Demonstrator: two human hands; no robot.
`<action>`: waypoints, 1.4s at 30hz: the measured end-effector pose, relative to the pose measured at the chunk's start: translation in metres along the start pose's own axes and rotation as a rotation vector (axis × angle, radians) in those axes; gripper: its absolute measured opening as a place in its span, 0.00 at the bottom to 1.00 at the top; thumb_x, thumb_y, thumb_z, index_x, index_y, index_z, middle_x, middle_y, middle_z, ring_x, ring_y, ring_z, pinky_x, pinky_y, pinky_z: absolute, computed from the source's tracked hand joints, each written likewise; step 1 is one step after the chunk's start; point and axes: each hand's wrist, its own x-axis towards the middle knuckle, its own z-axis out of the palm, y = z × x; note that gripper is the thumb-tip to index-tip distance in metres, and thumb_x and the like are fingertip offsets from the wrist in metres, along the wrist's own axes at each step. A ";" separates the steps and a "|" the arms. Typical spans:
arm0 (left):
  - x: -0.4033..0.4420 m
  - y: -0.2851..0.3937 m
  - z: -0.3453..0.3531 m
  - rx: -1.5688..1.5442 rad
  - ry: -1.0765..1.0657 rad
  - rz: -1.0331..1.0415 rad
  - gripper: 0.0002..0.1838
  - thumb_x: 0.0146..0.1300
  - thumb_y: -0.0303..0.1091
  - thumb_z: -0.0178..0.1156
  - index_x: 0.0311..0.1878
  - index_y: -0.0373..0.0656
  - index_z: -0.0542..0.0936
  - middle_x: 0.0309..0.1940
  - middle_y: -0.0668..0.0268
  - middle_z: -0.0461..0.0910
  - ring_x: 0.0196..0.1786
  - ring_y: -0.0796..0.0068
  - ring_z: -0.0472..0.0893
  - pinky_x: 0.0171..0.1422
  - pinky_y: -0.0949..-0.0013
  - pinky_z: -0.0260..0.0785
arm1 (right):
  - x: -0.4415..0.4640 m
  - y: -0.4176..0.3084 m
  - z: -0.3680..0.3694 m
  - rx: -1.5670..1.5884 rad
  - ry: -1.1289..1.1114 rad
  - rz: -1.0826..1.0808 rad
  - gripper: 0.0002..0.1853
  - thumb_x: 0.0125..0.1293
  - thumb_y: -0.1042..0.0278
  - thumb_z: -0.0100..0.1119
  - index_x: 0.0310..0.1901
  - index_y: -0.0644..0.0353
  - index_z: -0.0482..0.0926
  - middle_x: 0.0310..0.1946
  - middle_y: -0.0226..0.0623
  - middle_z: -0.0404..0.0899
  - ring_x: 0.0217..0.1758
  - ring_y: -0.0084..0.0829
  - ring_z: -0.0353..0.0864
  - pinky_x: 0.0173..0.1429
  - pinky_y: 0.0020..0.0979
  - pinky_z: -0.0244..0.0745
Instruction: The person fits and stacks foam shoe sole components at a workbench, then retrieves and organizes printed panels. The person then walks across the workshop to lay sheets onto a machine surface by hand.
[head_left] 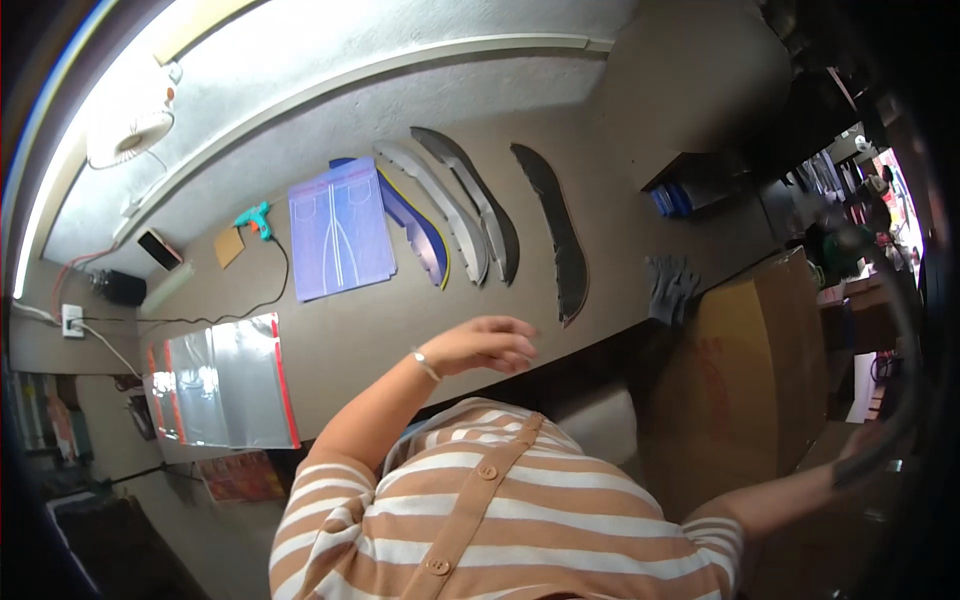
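My left hand (485, 345), with a light band on its wrist, hangs over the table's front edge. Its fingers are loosely curled and slightly apart, with nothing in them. Beyond it lie curved pieces: a dark one (560, 235), a black-and-grey one (480, 200), a silver one (440, 205) and a purple one with a yellow edge (418, 232). A bluish printed sheet (340, 230) partly covers the purple piece. Far to the right, my right hand (868, 440) is blurred beside a dark curved object; its fingers cannot be made out.
Left on the table (400, 320) are a teal glue gun (258, 220) with its cord, a brown card (229, 246) and clear plastic with red edges (235, 385). Grey gloves (670, 288) lie near a large cardboard box (715, 375) on the right.
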 end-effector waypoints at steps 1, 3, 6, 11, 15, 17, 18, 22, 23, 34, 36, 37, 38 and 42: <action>0.003 0.003 0.014 0.068 -0.082 -0.035 0.28 0.65 0.43 0.57 0.62 0.37 0.66 0.48 0.62 0.78 0.47 0.75 0.79 0.53 0.72 0.72 | -0.031 0.001 0.010 0.050 -0.012 0.146 0.28 0.64 0.56 0.47 0.59 0.70 0.67 0.54 0.46 0.73 0.56 0.38 0.73 0.59 0.38 0.67; 0.010 0.000 0.032 0.128 -0.166 -0.076 0.30 0.65 0.45 0.57 0.63 0.36 0.65 0.49 0.62 0.77 0.48 0.76 0.79 0.54 0.74 0.71 | -0.087 0.000 0.034 0.147 -0.036 0.403 0.31 0.60 0.54 0.52 0.59 0.69 0.66 0.54 0.45 0.72 0.56 0.37 0.73 0.60 0.37 0.67; 0.009 -0.012 0.036 0.148 -0.489 -0.051 0.38 0.62 0.51 0.59 0.66 0.34 0.60 0.54 0.61 0.75 0.54 0.76 0.76 0.57 0.74 0.69 | -0.151 -0.005 0.074 0.266 -0.115 0.633 0.36 0.56 0.51 0.60 0.61 0.68 0.65 0.55 0.43 0.72 0.56 0.35 0.72 0.60 0.36 0.67; -0.048 -0.034 0.024 -0.219 -0.351 0.237 0.52 0.53 0.62 0.63 0.70 0.41 0.50 0.63 0.56 0.65 0.63 0.66 0.69 0.63 0.64 0.65 | -0.167 -0.083 0.179 0.582 -0.515 0.509 0.40 0.48 0.55 0.73 0.59 0.65 0.67 0.53 0.41 0.74 0.54 0.33 0.74 0.59 0.33 0.68; -0.114 -0.029 -0.001 -0.644 0.305 0.552 0.25 0.61 0.47 0.61 0.54 0.41 0.70 0.54 0.58 0.74 0.59 0.66 0.73 0.63 0.61 0.67 | -0.162 -0.189 0.279 1.079 -0.930 0.829 0.31 0.51 0.73 0.70 0.57 0.64 0.68 0.48 0.36 0.76 0.53 0.28 0.74 0.60 0.31 0.67; -0.121 -0.052 -0.028 -0.672 0.654 0.592 0.25 0.60 0.33 0.64 0.57 0.36 0.66 0.43 0.60 0.79 0.46 0.68 0.80 0.52 0.66 0.73 | -0.183 -0.201 0.325 1.097 -1.143 0.748 0.29 0.54 0.75 0.66 0.58 0.64 0.67 0.46 0.36 0.77 0.52 0.28 0.75 0.57 0.30 0.69; -0.130 -0.060 -0.039 -0.629 0.693 0.666 0.24 0.60 0.28 0.62 0.57 0.35 0.66 0.45 0.61 0.77 0.48 0.67 0.79 0.54 0.65 0.73 | -0.193 -0.202 0.352 1.170 -1.225 0.703 0.28 0.55 0.75 0.65 0.58 0.64 0.67 0.45 0.36 0.77 0.51 0.27 0.76 0.55 0.30 0.71; -0.172 -0.106 -0.090 -0.451 0.922 0.659 0.26 0.58 0.26 0.62 0.60 0.37 0.65 0.53 0.60 0.73 0.55 0.66 0.75 0.58 0.65 0.70 | -0.211 -0.200 0.495 0.794 -1.251 0.575 0.28 0.60 0.60 0.62 0.58 0.66 0.67 0.44 0.43 0.79 0.48 0.36 0.79 0.53 0.35 0.73; -0.182 -0.113 -0.100 -0.385 0.958 0.628 0.28 0.57 0.25 0.62 0.61 0.38 0.65 0.56 0.60 0.72 0.57 0.66 0.74 0.59 0.64 0.69 | -0.212 -0.205 0.537 0.668 -1.105 0.467 0.30 0.59 0.57 0.63 0.57 0.66 0.67 0.45 0.46 0.77 0.50 0.40 0.77 0.54 0.37 0.72; -0.237 -0.160 -0.158 -0.282 0.863 0.300 0.35 0.52 0.19 0.63 0.65 0.35 0.62 0.59 0.60 0.70 0.61 0.68 0.69 0.67 0.66 0.59 | -0.152 -0.278 0.654 -0.033 -1.022 0.578 0.42 0.41 0.60 0.76 0.55 0.70 0.63 0.51 0.52 0.72 0.52 0.49 0.75 0.55 0.39 0.74; -0.239 -0.163 -0.155 -0.288 0.882 0.317 0.35 0.52 0.19 0.63 0.65 0.36 0.62 0.59 0.61 0.70 0.61 0.68 0.69 0.67 0.67 0.58 | -0.147 -0.276 0.663 -0.038 -1.197 0.644 0.40 0.41 0.62 0.75 0.55 0.67 0.63 0.48 0.52 0.76 0.48 0.46 0.80 0.51 0.41 0.77; -0.241 -0.163 -0.150 -0.296 0.902 0.330 0.35 0.51 0.19 0.64 0.65 0.36 0.63 0.60 0.61 0.69 0.62 0.68 0.68 0.68 0.67 0.57 | -0.149 -0.276 0.661 -0.039 -1.195 0.645 0.40 0.41 0.62 0.75 0.55 0.67 0.63 0.48 0.52 0.76 0.48 0.46 0.80 0.51 0.41 0.77; -0.245 -0.163 -0.147 -0.288 0.896 0.330 0.35 0.51 0.19 0.64 0.65 0.36 0.63 0.60 0.61 0.69 0.62 0.68 0.68 0.68 0.67 0.57 | -0.150 -0.275 0.658 0.023 -1.179 0.580 0.39 0.43 0.62 0.73 0.55 0.66 0.63 0.47 0.52 0.77 0.48 0.45 0.80 0.52 0.41 0.76; -0.259 -0.154 -0.132 -0.205 0.884 0.388 0.35 0.51 0.19 0.64 0.64 0.37 0.64 0.58 0.63 0.71 0.60 0.69 0.70 0.66 0.67 0.59 | -0.184 -0.254 0.665 0.531 -0.939 0.521 0.39 0.54 0.63 0.63 0.65 0.63 0.55 0.52 0.57 0.74 0.54 0.51 0.76 0.57 0.42 0.72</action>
